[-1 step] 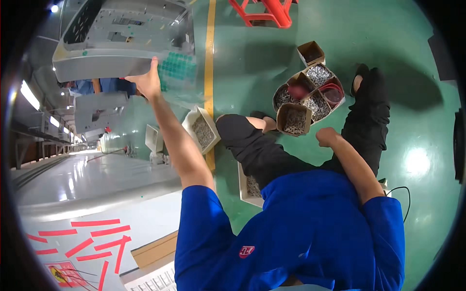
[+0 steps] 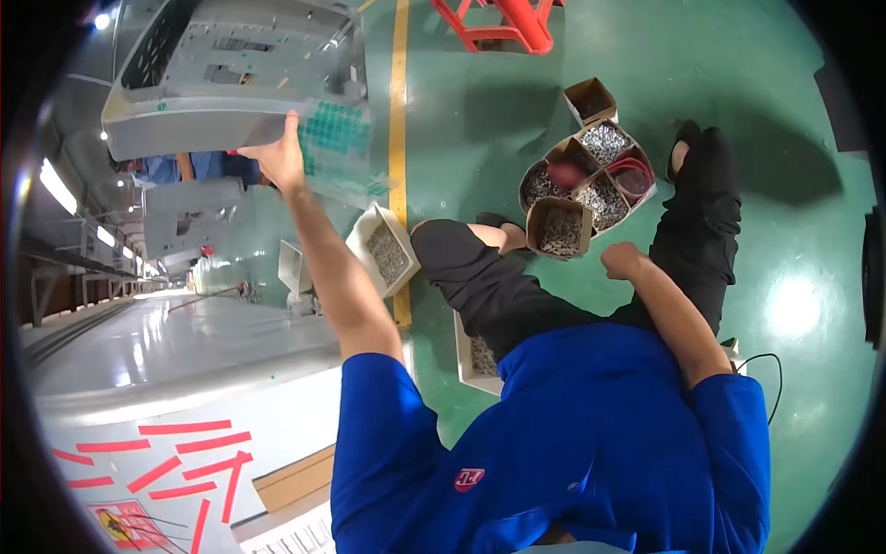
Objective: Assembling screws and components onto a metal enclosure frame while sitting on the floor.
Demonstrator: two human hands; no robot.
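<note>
My left hand (image 2: pixel 280 159) is stretched up and out, gripping the lower edge of a large grey moulded panel (image 2: pixel 217 78) that has clear plastic film with green dots (image 2: pixel 340 138) hanging from it. My right hand (image 2: pixel 624 259) rests above my knee as a closed fist, and I cannot see anything in it. It is just right of an open brown cardboard box of small metal screws (image 2: pixel 559 229). I am sitting on the green floor in black trousers (image 2: pixel 480 277) and a blue shirt.
A cluster of small cardboard boxes (image 2: pixel 600 171) with screws and red parts lies ahead by my right foot. White trays of screws (image 2: pixel 386 247) sit near a yellow floor line (image 2: pixel 399 120). A red metal frame (image 2: pixel 503 23) stands further off. A black cable (image 2: pixel 766 360) lies at the right.
</note>
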